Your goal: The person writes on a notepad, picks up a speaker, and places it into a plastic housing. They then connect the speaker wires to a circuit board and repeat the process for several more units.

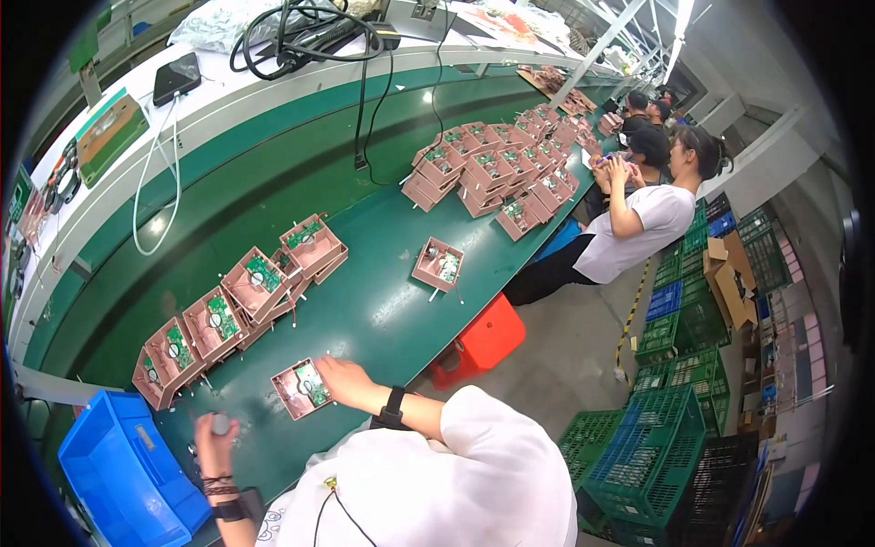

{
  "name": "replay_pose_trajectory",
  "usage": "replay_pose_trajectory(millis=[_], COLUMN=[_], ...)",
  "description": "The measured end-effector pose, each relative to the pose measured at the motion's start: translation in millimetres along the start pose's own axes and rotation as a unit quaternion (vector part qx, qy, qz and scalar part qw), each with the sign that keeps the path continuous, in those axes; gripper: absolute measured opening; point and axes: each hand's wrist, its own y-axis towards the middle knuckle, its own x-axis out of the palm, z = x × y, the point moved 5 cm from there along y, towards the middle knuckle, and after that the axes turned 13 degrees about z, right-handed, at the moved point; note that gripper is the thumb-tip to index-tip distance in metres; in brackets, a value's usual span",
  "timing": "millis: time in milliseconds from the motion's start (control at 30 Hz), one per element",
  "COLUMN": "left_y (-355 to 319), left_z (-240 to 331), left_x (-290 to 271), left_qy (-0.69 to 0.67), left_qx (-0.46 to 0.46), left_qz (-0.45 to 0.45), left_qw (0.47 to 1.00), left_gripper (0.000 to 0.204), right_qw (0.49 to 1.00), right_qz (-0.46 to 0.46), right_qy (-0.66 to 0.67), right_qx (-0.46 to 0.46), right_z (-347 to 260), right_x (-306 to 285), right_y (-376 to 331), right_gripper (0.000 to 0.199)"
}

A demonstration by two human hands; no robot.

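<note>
A pink open box with a green circuit board [303,389] inside lies on the green table right in front of me. At its right wall is my right hand [346,381], with the fingers closed on the edge. My left hand [215,445] is raised beside the blue bin, its fingers closed round a small grey round piece [220,424]. Too little detail shows to tell what kind of part that piece is. Farther left, a row of similar pink boxes [213,324] stands partly stacked, each with a green board and wires.
The blue bin [137,465] stands at the left table edge. A single pink box [438,264] lies farther along, before large stacks of boxes [492,169]. Co-workers, one in a white shirt [643,228], line the right side near a red stool [483,337] and green crates [638,447].
</note>
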Motion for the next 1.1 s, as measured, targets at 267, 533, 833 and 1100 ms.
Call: replay_pose_trajectory(millis=[267, 533, 833, 1100], left_y=[-58.1, -68.2, -65.2, -44.4], left_z=[-92.4, -98.6, -62.2, -89.3], left_x=[105.3, 114.9, 134.2, 94.1], left_qy=[-0.033, -0.081, 0.563, 0.548], left_qx=[-0.19, -0.282, 0.252, 0.124], left_qz=[-0.159, -0.166, -0.124, -0.016], left_qw=[0.968, 0.942, 0.777, 0.827], left_gripper=[0.036, 0.048, 0.038, 0.049], right_qw=[0.975, 0.977, 0.982, 0.936], right_qz=[0.038, -0.018, -0.08, 0.018], right_qy=[0.07, 0.123, 0.105, 0.327], right_qx=[-0.206, -0.171, -0.138, 0.127], right_z=[-70.7, -60.1, -50.9, 19.6], right_x=[-15.4, -4.3, -11.7, 11.2], right_y=[-11.0, -15.5, -17.0, -16.5], right_gripper=[0.054, 0.055, 0.04, 0.041])
